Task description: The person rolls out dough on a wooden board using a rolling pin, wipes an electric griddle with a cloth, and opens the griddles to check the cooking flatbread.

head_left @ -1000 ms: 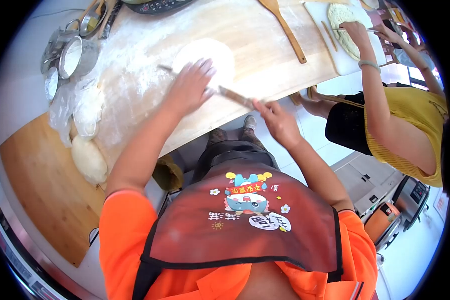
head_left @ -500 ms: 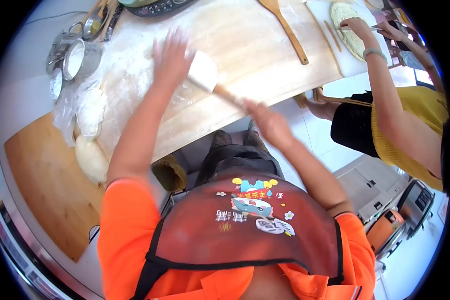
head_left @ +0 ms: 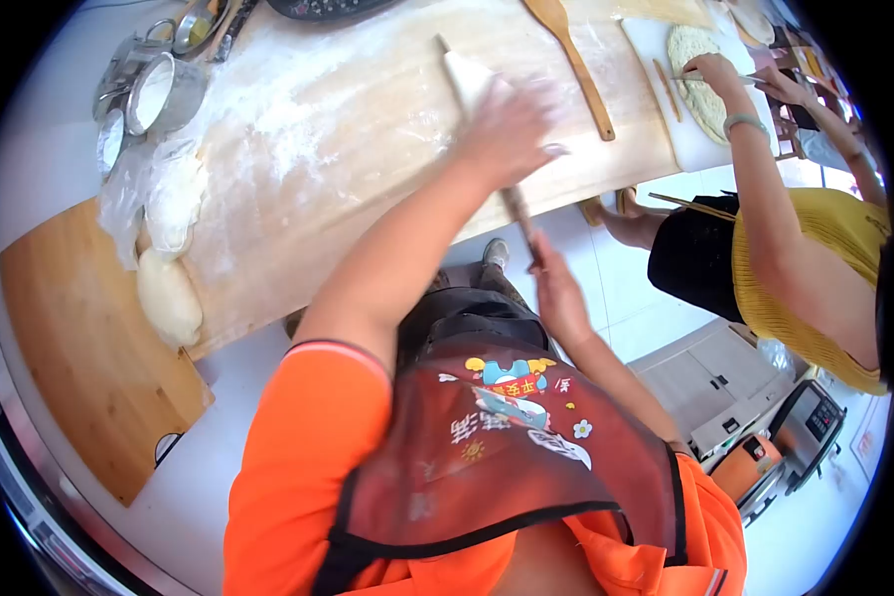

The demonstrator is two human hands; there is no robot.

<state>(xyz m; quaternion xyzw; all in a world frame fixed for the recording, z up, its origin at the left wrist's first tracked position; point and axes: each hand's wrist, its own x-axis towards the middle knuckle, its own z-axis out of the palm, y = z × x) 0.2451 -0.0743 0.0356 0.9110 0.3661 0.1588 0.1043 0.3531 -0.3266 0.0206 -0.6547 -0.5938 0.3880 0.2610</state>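
Observation:
A long rolling pin (head_left: 518, 207) slants across the front edge of the floured wooden board, its thin far tip showing beyond my left hand. White dough (head_left: 464, 77) is wrapped around its middle. My right hand (head_left: 562, 298) is closed around the pin's near end, off the board's edge. Over the wrapped dough lies my left hand (head_left: 507, 131), blurred, with fingers stretched out; it covers part of the dough and pin. Whether its palm presses on the dough is hidden.
Flour lies across the wooden board (head_left: 348, 189). A dough lump (head_left: 169, 298), bagged flour (head_left: 176, 204) and a metal pot (head_left: 164, 94) are at left. A wooden paddle (head_left: 581, 74) lies at the back. At right, a co-worker's hand (head_left: 715, 74) is on flat dough over a white cutting board (head_left: 656, 55).
My left hand has moved right, from beside the dough to over it. The pin and dough have shifted right and turned steeper. My right hand has come nearer my body, still holding the pin.

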